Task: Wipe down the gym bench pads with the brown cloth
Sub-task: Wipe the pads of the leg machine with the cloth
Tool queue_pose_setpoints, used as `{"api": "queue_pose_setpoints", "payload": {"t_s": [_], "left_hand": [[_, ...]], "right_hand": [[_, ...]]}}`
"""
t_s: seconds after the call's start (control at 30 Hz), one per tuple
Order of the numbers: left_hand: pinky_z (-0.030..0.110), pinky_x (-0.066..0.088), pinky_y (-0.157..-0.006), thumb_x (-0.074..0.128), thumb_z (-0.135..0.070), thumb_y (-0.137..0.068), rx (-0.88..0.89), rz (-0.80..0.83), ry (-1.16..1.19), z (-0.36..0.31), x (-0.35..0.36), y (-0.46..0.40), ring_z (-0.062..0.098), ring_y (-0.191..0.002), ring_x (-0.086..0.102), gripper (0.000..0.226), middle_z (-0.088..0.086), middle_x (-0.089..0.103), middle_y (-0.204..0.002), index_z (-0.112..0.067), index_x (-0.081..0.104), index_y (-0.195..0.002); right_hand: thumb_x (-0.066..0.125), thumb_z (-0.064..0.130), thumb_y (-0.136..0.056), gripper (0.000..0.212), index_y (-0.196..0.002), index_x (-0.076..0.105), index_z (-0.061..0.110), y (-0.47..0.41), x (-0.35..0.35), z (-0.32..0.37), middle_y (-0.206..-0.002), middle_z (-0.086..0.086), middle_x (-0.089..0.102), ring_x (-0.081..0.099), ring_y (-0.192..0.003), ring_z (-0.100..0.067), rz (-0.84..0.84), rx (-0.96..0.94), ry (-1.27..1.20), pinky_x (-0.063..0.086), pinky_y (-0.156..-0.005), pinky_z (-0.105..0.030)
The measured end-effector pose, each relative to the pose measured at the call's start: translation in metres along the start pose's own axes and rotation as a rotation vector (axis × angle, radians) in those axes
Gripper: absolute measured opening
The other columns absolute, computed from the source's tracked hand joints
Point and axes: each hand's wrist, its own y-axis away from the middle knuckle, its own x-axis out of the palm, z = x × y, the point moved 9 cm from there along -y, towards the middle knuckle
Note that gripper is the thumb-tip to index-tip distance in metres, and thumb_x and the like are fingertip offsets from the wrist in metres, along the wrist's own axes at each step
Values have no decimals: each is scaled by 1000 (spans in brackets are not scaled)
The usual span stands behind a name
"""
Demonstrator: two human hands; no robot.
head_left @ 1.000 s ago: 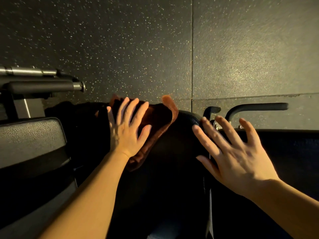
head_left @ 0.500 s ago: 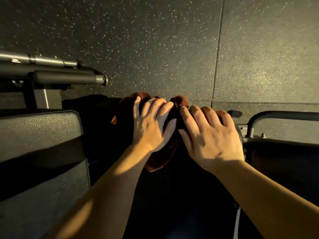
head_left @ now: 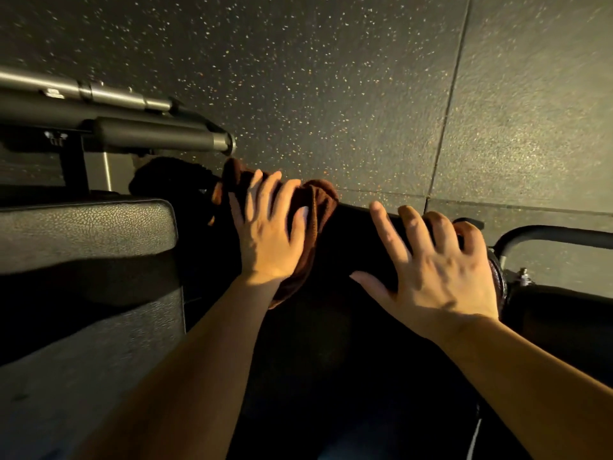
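Observation:
The brown cloth (head_left: pixel 319 201) lies bunched on the far end of a black bench pad (head_left: pixel 345 250) at the middle of the view. My left hand (head_left: pixel 265 235) presses on the cloth with its fingers spread and fairly straight. My right hand (head_left: pixel 431 270) rests on the same pad to the right of the cloth. Its thumb is spread wide and its outer fingers curl over the pad's far edge. The pad is in deep shadow, so little of its surface shows.
A grey textured pad (head_left: pixel 83 234) stands at the left, with a metal frame and bar (head_left: pixel 149 137) above it. A curved black handle (head_left: pixel 547 235) sits at the right. Speckled rubber floor (head_left: pixel 331 94) lies beyond.
My right hand has left the cloth and moved right along the pad's far edge. My left hand stays pressed on the cloth. The view has shifted left.

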Motion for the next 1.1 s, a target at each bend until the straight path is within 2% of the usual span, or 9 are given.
{"api": "queue_pose_setpoints", "payload": {"t_s": [0.07,0.13,0.33,0.43,0.57,0.73,0.9,1.0,1.1], "left_hand": [[68,21,-113,36,-37,-99,-29,7,32,-21,0,14,42,-146,28,50,17,42,-152,-14,52,-141],[68,17,-115,42,-36,-94,65,26,66,-52,2,26,45,-148,21,58,18,35,-157,-14,45,-147],[62,24,-115,38,-46,-99,179,-15,28,-16,5,10,34,-141,40,52,12,51,-145,-21,51,-143],[56,25,-117,24,-51,-103,41,-51,46,28,7,3,33,-141,38,56,13,50,-144,-18,51,-140],[59,33,-111,29,-53,-103,-189,-107,108,67,12,-1,38,-140,39,59,16,52,-142,-11,61,-131],[61,23,-114,19,-71,-91,-519,-64,179,76,14,-8,36,-146,29,80,11,46,-149,-17,62,-131],[72,26,-107,20,-62,-101,-375,-59,102,6,12,21,45,-145,28,69,13,36,-158,-19,57,-139],[69,27,-110,19,-57,-103,-254,-86,130,-45,9,46,42,-148,24,59,12,29,-161,-27,40,-150],[68,28,-111,22,-56,-104,-124,-100,107,-34,9,49,37,-149,25,52,8,30,-161,-35,30,-151]], "right_hand": [[43,70,-84,87,-152,38,16,2,1,3,-132,-19,56,52,-103,-39,6,-9,-1,29,-84,-48],[44,69,-84,86,-152,40,16,2,1,1,-131,-20,57,52,-103,-39,-9,6,-7,30,-84,-48],[45,69,-84,86,-152,39,17,2,2,3,-132,-18,56,51,-106,-39,-8,5,-2,33,-87,-49],[45,68,-85,85,-151,40,16,1,3,3,-131,-19,56,52,-104,-39,-17,-10,3,34,-85,-49],[41,68,-85,84,-151,40,15,1,2,3,-129,-18,56,53,-103,-39,-31,-5,-10,33,-85,-49],[38,68,-85,84,-151,40,14,0,1,5,-128,-19,56,53,-101,-39,-35,1,-15,33,-84,-49],[43,67,-83,85,-150,41,14,-2,2,6,-128,-20,56,51,-101,-39,-39,2,-11,31,-84,-49],[40,63,-85,82,-149,42,13,-1,0,7,-127,-21,56,51,-98,-40,-48,-3,-1,33,-82,-49],[39,58,-88,76,-148,44,12,-1,-3,8,-124,-21,57,51,-96,-40,-82,5,-17,33,-81,-48]]}}
